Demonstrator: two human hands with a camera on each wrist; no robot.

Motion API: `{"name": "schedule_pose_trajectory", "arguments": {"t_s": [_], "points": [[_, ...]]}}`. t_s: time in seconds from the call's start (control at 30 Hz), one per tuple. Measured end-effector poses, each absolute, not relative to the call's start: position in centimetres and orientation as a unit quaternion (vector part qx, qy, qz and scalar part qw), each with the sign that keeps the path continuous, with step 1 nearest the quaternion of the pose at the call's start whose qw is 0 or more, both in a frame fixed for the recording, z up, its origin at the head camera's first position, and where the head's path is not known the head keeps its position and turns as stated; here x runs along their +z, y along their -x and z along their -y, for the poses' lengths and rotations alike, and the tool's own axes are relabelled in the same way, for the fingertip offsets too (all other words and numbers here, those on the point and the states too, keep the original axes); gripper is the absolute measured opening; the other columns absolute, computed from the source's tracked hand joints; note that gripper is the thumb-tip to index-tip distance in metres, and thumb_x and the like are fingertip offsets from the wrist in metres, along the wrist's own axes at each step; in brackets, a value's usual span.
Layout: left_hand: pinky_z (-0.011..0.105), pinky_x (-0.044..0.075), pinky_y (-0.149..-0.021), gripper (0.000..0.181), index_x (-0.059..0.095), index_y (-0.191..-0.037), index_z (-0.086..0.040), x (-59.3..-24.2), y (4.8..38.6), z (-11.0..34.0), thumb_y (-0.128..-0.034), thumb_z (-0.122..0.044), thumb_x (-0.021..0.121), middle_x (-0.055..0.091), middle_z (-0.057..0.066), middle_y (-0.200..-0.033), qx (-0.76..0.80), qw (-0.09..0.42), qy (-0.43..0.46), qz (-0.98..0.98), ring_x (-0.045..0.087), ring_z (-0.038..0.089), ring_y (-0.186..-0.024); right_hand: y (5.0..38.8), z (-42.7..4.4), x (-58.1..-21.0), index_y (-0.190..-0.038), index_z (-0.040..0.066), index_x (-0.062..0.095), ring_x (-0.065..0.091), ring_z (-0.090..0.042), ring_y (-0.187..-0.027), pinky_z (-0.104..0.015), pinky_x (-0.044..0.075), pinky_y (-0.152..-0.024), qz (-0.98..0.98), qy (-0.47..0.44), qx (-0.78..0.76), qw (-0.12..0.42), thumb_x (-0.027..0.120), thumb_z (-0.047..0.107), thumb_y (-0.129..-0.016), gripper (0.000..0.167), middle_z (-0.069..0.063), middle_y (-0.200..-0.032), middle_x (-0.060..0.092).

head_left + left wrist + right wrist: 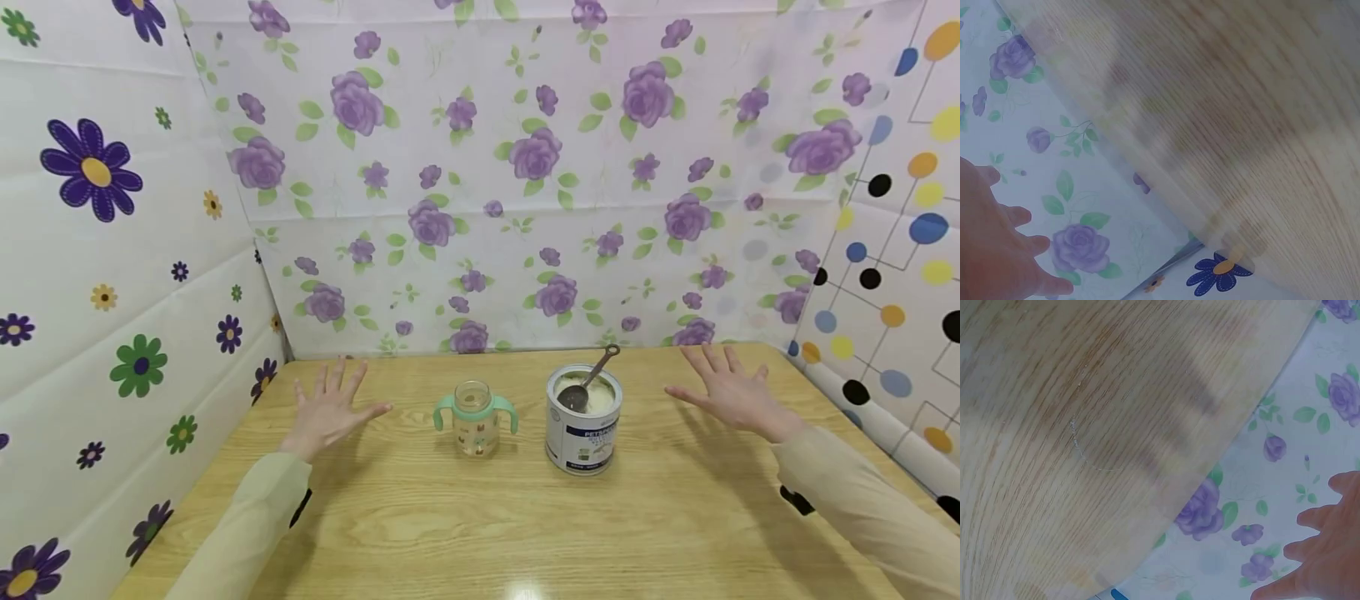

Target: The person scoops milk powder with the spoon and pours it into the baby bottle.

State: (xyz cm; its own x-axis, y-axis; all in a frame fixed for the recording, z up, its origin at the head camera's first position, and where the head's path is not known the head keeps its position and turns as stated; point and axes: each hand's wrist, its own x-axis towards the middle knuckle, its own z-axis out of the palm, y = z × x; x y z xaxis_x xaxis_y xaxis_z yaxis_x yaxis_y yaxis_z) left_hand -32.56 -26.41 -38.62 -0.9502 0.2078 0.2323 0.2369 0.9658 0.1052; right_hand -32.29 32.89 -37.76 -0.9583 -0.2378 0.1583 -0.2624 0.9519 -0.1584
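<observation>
My left hand (327, 413) hovers over the left part of the table with its fingers spread and holds nothing. On the other side, my right hand (737, 398) is likewise spread in the air, its thumb towards the can. Between them stands a baby bottle (476, 433) with two mint-green handles and no lid on its clear neck. To its right is an open milk powder can (583, 442). A dark spoon (576, 397) lies in the pale powder, its handle resting over the can's rim. Each wrist view shows only the fingers of its hand.
The light wood table (420, 533) ends at a curtain (480, 283) with purple roses at the back. Flowered cloth (67, 275) hangs on the left and dotted cloth (892, 275) on the right. A thin whitish trace (1079, 447) marks the tabletop.
</observation>
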Motion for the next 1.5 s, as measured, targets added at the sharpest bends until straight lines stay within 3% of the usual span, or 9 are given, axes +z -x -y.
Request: {"name": "schedule_pose_trajectory", "arguments": {"t_s": [0.47,0.9,1.07,1.33,1.5], "points": [[0.065,-0.015,-0.087,0.09,0.014,-0.146,-0.013,-38.3,32.9,24.9,-0.0807,-0.07,0.038,0.001,0.023,-0.146,-0.073,0.102,0.122,0.985,-0.004,0.045,-0.128,32.3,-31.7,-36.5,-0.147,0.014,0.003,-0.007,-0.051,-0.124,-0.076,-0.007,-0.076,0.98,-0.137,0.137,0.053,0.037,0.063,-0.086,0.085,-0.028,-0.144,0.004],[0.063,-0.011,-0.091,0.09,0.007,-0.147,-0.021,-35.3,33.0,19.5,-0.0795,-0.072,0.037,-0.008,0.012,-0.148,-0.07,0.119,0.185,0.973,-0.013,0.033,-0.13,33.3,-29.0,-34.8,-0.146,0.008,0.011,0.0,-0.051,-0.125,-0.071,0.003,-0.088,0.969,-0.163,0.178,0.062,0.039,0.057,-0.089,0.08,-0.029,-0.143,0.01],[0.063,-0.006,-0.094,0.093,0.009,-0.147,-0.02,-34.2,33.5,17.2,-0.077,-0.076,0.035,-0.005,0.012,-0.148,-0.063,0.129,0.214,0.966,-0.01,0.034,-0.13,34.1,-28.2,-34.2,-0.145,0.007,0.013,0.004,-0.05,-0.126,-0.067,0.006,-0.092,0.962,-0.178,0.193,0.073,0.041,0.056,-0.09,0.079,-0.028,-0.143,0.011],[0.054,0.002,-0.101,0.095,0.007,-0.147,-0.017,-32.4,33.8,13.1,-0.0767,-0.074,0.038,-0.002,0.014,-0.148,-0.112,0.132,0.284,0.943,-0.003,0.036,-0.131,34.6,-27.0,-33.8,-0.145,0.007,0.012,0.016,-0.045,-0.126,-0.063,0.017,-0.092,0.942,-0.178,0.281,0.029,0.041,0.058,-0.088,0.082,-0.024,-0.144,0.013],[0.05,0.018,-0.1,0.095,0.008,-0.146,-0.019,-31.8,33.5,10.5,-0.0763,-0.07,0.047,0.007,0.015,-0.146,-0.187,0.114,0.316,0.923,0.006,0.032,-0.131,34.7,-26.3,-33.8,-0.145,0.007,0.013,0.029,-0.041,-0.121,-0.059,0.028,-0.09,0.923,-0.17,0.344,0.008,0.043,0.057,-0.088,0.082,-0.023,-0.142,0.02]]}}
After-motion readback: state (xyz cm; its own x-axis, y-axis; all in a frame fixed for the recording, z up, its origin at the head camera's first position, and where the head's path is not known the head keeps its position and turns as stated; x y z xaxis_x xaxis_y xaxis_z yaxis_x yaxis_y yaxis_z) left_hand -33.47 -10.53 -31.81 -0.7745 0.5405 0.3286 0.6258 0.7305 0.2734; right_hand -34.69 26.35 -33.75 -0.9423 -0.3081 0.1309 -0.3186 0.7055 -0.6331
